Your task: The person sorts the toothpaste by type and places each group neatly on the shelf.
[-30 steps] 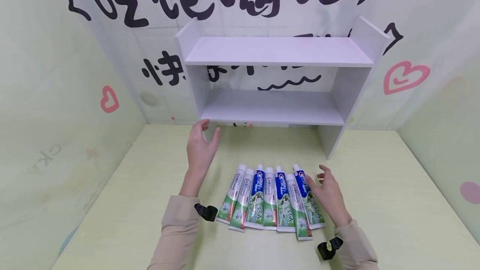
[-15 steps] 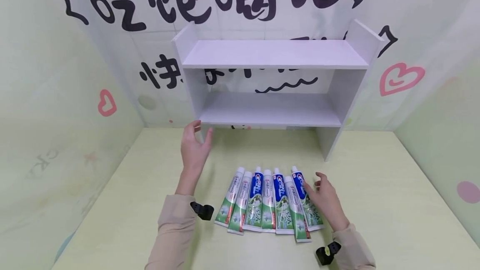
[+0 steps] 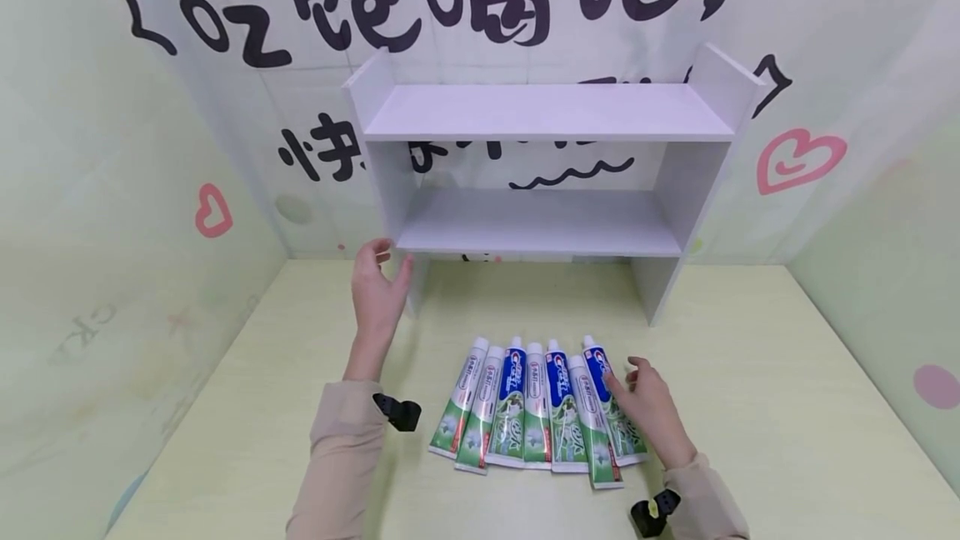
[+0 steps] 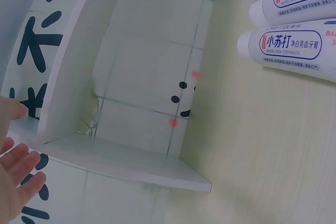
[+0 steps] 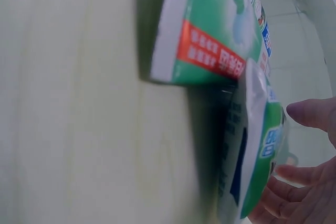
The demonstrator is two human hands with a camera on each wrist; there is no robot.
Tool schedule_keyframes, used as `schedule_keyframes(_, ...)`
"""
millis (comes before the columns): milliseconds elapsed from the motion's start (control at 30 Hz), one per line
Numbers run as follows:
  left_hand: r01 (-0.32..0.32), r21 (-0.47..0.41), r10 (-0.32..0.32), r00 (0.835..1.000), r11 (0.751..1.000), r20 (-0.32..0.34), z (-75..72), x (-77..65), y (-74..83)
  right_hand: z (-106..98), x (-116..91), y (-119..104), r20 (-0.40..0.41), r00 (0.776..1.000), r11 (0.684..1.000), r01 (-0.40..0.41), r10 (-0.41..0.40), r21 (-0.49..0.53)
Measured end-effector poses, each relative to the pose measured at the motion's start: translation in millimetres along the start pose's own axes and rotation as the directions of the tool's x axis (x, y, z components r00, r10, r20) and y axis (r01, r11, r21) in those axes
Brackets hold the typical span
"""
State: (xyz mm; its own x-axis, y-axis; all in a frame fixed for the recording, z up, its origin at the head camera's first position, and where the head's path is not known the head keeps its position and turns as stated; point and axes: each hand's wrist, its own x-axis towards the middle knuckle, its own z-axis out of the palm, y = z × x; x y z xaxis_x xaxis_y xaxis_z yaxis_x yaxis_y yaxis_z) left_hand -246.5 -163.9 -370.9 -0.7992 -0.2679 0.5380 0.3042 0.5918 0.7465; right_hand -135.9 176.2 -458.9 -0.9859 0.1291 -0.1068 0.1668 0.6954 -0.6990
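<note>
Several toothpaste tubes lie side by side on the table, caps toward the shelf. My right hand [image 3: 651,411] is at the right end of the row, its thumb over the rightmost blue-and-green Crest tube [image 3: 621,427]. In the right wrist view, thumb and fingers [image 5: 310,174] are spread apart beside that tube [image 5: 265,145]. A white baking soda toothpaste tube [image 3: 591,415] overlaps its left side. My left hand [image 3: 378,294] is raised at the left end of the white shelf's lower board [image 3: 540,223], fingers loosely bent and holding nothing.
The white two-tier shelf unit [image 3: 547,111] stands at the back of the pale wooden table [image 3: 780,407], before a printed wall. Its side panels [image 3: 660,286] reach down to the table. Printed side walls [image 3: 892,273] border the table left and right.
My left hand has shifted left, away from the shelf's underside to its left end. My right hand has lowered slightly beside the rightmost tube. The tubes keep their arrangement.
</note>
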Motion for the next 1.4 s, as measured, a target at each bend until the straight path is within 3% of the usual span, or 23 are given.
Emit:
schedule_keyframes(367,0.039,-0.013,-0.039,0.999,0.999,0.018,2.1,9.5,-6.6,5,2,-1,-0.003,1.0,1.0,-0.021,0.021,0.009)
schedule_keyframes(733,0.039,-0.011,-0.039,0.999,0.999,0.017,8.5,20.8,-8.2,7,-1,-2,0.011,1.0,1.0,-0.026,0.026,0.013)
schedule_keyframes(1033,0.127,-0.107,-0.125,0.992,0.986,0.024,14.1,33.0,-7.5,9,-2,-4,0.003,1.0,1.0,0.027,-0.027,-0.005)
schedule_keyframes(1400,0.157,-0.208,-0.166,0.986,0.965,-0.029,19.3,37.5,-16.2,7,-7,-7,0.078,0.997,0.999,0.007,-0.003,-0.05)
